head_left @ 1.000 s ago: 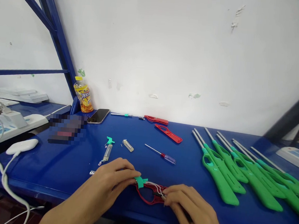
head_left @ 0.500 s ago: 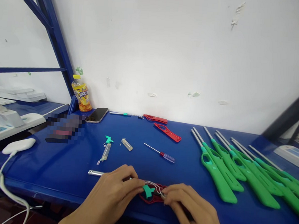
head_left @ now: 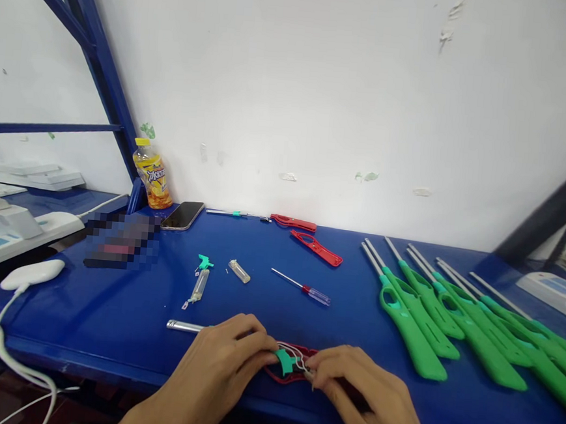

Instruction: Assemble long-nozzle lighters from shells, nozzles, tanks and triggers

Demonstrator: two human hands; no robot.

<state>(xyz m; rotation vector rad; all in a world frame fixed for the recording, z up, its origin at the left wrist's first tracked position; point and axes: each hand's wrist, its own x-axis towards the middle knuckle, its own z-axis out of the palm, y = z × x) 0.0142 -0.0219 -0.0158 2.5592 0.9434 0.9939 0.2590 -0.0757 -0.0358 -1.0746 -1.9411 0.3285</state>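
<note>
At the table's front edge lies a red lighter half-shell (head_left: pixel 280 378) with a metal tube (head_left: pixel 183 326) reaching out to its left. My left hand (head_left: pixel 226 364) pinches a teal plastic trigger (head_left: pixel 285 362) over the shell. White wires (head_left: pixel 296 350) loop beside the trigger toward my right hand (head_left: pixel 364 391). That hand's thumb and fingers close around a small part at the wires' end, mostly hidden. Behind my hands are a screwdriver (head_left: pixel 313 294), a clear fuel tank (head_left: pixel 239 270), and another tank (head_left: pixel 199 285) by a teal trigger (head_left: pixel 204 262).
Several green lighters (head_left: pixel 413 333) lie on the right. Red shell halves (head_left: pixel 317 248) and a lighter tube (head_left: pixel 221 213) lie near the wall. At left are a phone (head_left: pixel 183 216), a drink bottle (head_left: pixel 154 179), a white charger (head_left: pixel 33 274) and cables (head_left: pixel 2 347).
The teal trigger and my left fingers have shifted slightly right, closer to my right hand. The view has moved a little; both hands keep their grips.
</note>
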